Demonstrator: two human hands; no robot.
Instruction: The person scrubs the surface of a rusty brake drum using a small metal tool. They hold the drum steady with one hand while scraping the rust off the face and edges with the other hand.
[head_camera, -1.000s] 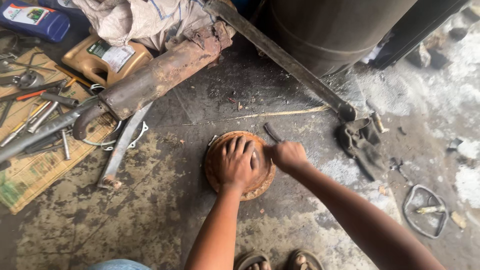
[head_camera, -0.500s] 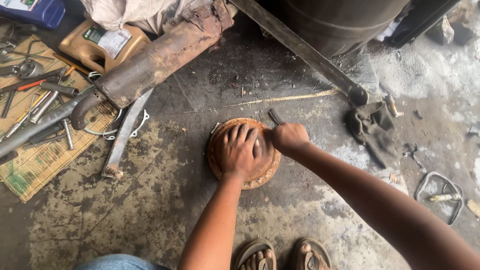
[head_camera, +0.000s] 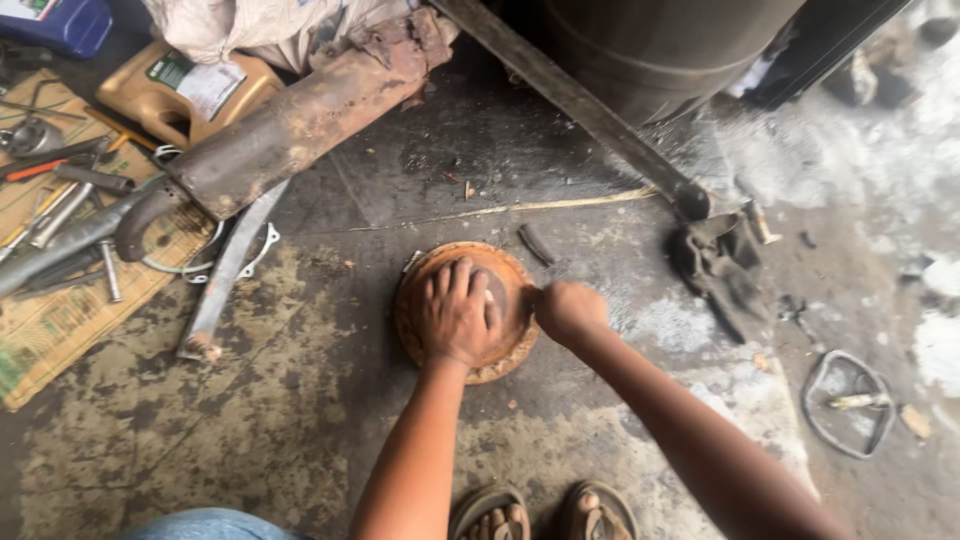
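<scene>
Since the earlier frame, the right hand (head_camera: 568, 310) dropped to the rusty drum's (head_camera: 420, 300) right edge. Its grip was fisted; what it held I couldn't tell. The left hand (head_camera: 458, 315) lay spread on top.

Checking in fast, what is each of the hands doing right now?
Left hand: open, palm flat on the rusty round metal part.
Right hand: closed in a fist at the part's edge; what it holds cannot be told.

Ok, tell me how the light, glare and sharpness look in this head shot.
Head view: soft, even daylight with no hard shadows; the pale floor patch at upper right is washed out; the left hand on the rusty round disc looks sharp, the right hand slightly soft; frame edges bend a little, as with a wide lens.
</scene>
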